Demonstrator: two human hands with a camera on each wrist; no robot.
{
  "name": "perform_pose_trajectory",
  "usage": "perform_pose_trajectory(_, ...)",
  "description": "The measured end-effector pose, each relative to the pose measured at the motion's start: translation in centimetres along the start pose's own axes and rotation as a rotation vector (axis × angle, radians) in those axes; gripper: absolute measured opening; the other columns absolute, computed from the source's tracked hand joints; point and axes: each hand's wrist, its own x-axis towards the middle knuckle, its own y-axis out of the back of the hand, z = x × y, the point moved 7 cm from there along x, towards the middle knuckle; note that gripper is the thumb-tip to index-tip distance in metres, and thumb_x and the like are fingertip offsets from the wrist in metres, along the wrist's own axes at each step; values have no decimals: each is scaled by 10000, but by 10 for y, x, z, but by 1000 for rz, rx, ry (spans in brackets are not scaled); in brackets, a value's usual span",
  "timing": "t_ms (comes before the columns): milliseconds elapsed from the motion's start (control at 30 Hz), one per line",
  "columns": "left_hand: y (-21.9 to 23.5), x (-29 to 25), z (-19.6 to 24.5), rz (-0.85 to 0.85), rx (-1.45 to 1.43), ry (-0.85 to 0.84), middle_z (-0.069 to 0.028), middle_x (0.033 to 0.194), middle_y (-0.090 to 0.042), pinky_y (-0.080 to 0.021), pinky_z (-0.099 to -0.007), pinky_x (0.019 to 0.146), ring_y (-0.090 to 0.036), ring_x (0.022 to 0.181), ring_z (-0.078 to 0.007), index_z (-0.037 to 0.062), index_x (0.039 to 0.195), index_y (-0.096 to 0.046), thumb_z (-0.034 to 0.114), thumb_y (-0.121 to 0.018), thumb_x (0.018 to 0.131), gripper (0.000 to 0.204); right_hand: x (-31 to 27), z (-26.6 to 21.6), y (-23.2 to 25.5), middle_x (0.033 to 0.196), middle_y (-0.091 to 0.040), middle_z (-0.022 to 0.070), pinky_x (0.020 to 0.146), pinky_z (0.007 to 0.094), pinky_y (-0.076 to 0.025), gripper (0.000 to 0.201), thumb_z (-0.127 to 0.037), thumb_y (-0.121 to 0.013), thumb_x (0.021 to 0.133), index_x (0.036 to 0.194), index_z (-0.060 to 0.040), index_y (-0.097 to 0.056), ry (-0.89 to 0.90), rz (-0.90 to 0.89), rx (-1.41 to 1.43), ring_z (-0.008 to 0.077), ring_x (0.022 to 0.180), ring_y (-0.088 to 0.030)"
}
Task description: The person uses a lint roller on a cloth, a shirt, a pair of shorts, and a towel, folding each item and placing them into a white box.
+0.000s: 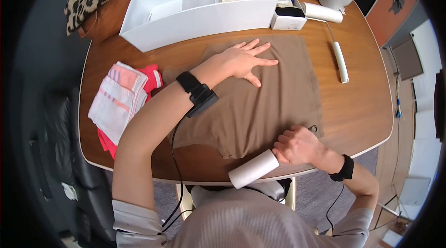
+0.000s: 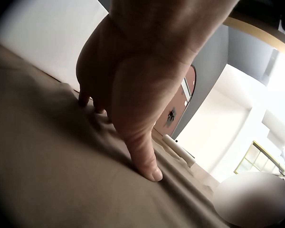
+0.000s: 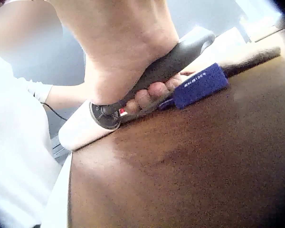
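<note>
Though blurred, lettered tag (image 3: 202,86) near roller (image 3: 83,128)

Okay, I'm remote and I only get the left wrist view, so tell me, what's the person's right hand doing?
Observer: The right hand is gripping a white roller by its dark handle.
Operator: Got it. And that white surface beyond the left hand, what's that part of?
Observer: It's the side of a long white box, open at the top.
Operator: Anything else to the left of the brown cloth?
Observer: Yes, a folded white-and-pink cloth lies on a red one.
</note>
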Motion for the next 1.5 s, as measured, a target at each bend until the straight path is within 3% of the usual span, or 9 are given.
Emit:
perform_pose_trajectory(133,3,-7,4,123,-52,30,-137,1429,-163,-198,-476,1051,-140,1313,-347,327,1339,-293,558,-583,697,741,6,4,13,534,-513,48,466,341,-432,230,-219,-517,750,550,-107,-503,4,80,30,208,512,-540)
perform_pose_trajectory(267,12,-27,-2,191,-151,74,-175,1420,-161,-178,-479,1054,-141,1313,-348,306,1340,-302,552,-550,736,697,26,40,43,543,-519,70,455,365,-438,229,-218,-503,783,593,-90,-518,-247,221,-104,260,484,-530)
perform_pose_trajectory(400,5,-61,-35,92,-81,199,-200,1423,-128,-163,-491,1048,-105,1326,-327,313,1345,-290,565,-573,722,729,61,64,49,552,-559,84,442,366,-445,273,-234,-480,836,627,-82,-569,-342,239,-205,264,481,-554)
perform_pose_trajectory(467,0,-75,-54,11,-120,286,-205,1428,-95,-148,-488,1053,-66,1333,-327,319,1351,-276,556,-581,722,738,75,72,36,538,-558,85,434,363,-444,296,-242,-473,843,611,-86,-573,-330,259,-202,262,474,-556)
perform_pose_trajectory(600,-1,-81,-61,-25,-166,270,-223,1431,-15,-92,-491,1057,1,1335,-339,311,1366,-243,514,-627,705,791,92,78,8,505,-550,88,416,358,-440,337,-246,-465,847,568,-91,-570,-334,194,-207,262,454,-552)
perform_pose_trajectory(800,-8,-80,-59,-88,-99,303,-229,1423,86,-26,-496,1057,76,1324,-363,293,1392,-135,628,-654,598,1006,79,52,1,490,-540,84,384,352,-440,314,-238,-496,808,536,-93,-556,-236,138,-152,241,422,-544)
perform_pose_trajectory(1300,-8,-81,-59,-50,-127,309,-221,1427,77,-14,-482,1061,84,1328,-342,299,1389,-145,633,-666,571,1026,22,-23,-5,483,-447,24,440,295,-403,287,-225,-543,745,495,-121,-449,64,45,-51,175,443,-490)
perform_pose_trajectory(1400,-7,-84,-58,-32,-112,284,-222,1427,62,-19,-484,1061,72,1329,-345,305,1387,-153,653,-611,625,955,22,-26,8,491,-436,20,447,289,-390,289,-231,-549,738,493,-123,-440,75,120,-36,173,433,-470)
perform_pose_trajectory(1500,-6,-82,-60,-66,-161,322,-208,1432,57,-47,-467,1066,63,1332,-332,265,1377,-224,634,-478,755,766,35,-9,36,507,-443,26,411,307,-406,275,-235,-533,767,532,-114,-456,-73,224,-98,186,440,-493)
